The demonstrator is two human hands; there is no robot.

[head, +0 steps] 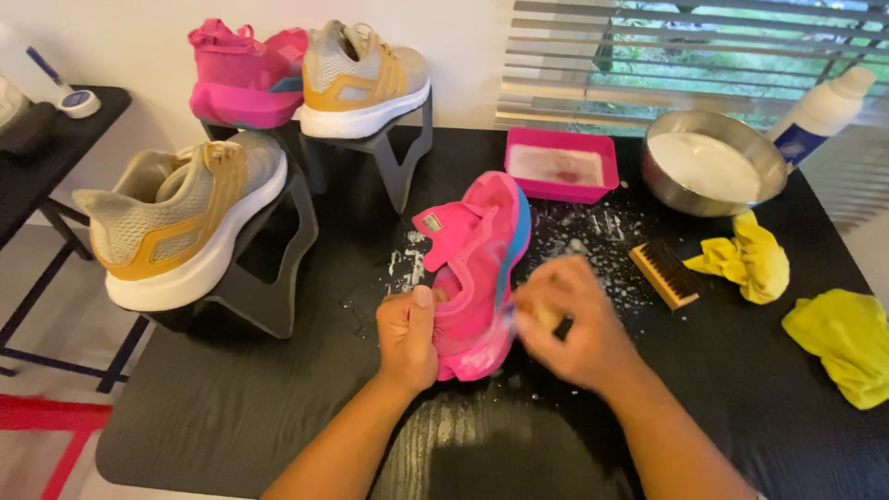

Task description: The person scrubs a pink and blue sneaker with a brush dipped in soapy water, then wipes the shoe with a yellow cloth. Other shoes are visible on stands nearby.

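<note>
Left hand (407,335) grips pink shoe (482,268); right hand (569,324) blurred.

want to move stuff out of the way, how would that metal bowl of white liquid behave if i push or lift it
The metal bowl looks nearly full of white liquid, so it is probably heavy for its size and apt to slosh if pushed fast. Its smooth rounded wall may be slippery, more so given the wet specks on the black table. It sits wide and low, so tipping seems unlikely.

Two grey-and-yellow sneakers (176,218) and a pink one (243,79) sat on dark stands — beside a steel bowl (713,162), pink tray (561,165), yellow cloths (838,343).
</note>
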